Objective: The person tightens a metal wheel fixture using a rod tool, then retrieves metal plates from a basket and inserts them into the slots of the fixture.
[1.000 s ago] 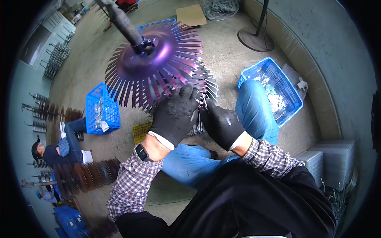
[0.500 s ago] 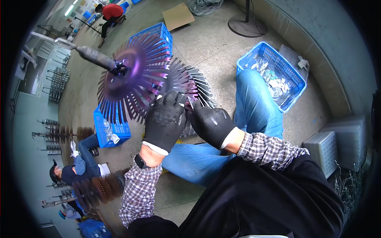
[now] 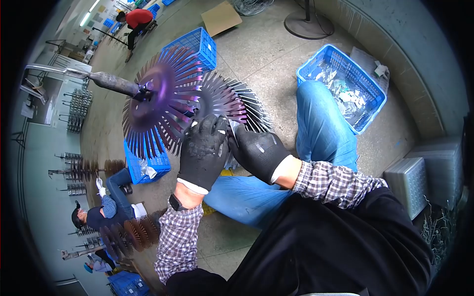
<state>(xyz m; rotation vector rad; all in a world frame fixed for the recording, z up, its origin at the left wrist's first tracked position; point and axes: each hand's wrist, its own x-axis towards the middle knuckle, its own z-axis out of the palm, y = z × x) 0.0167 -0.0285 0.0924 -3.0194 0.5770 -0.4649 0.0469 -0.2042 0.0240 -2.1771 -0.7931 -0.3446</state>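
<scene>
Two purple metal discs with fringed, blade-like edges, the front disc [image 3: 160, 96] and the one behind it [image 3: 217, 96], sit on a metal shaft [image 3: 113, 85] at upper left. My left hand [image 3: 203, 153], in a black glove, is closed at the lower edge of the discs; its fingertips point away and what they grip is hidden. Close beside it, my right hand [image 3: 259, 154], also gloved in black, pinches a small shiny flat piece [image 3: 233, 126] between thumb and fingers. Below, a pale silvery patch shows between the hands, too small to name.
A blue basket [image 3: 368, 118] with shiny flat scraps stands by my right knee. Other blue baskets [image 3: 210, 49] are behind the discs. A stand base [image 3: 308, 25], cardboard [image 3: 221, 18] and stacked clear trays [image 3: 406, 185] lie around. Coworkers sit at left and far back.
The view has shifted slightly. The front disc was blurred and now shows sharply. Both hands stay close together at the disc edge, and the pale piece between them shows more plainly.
</scene>
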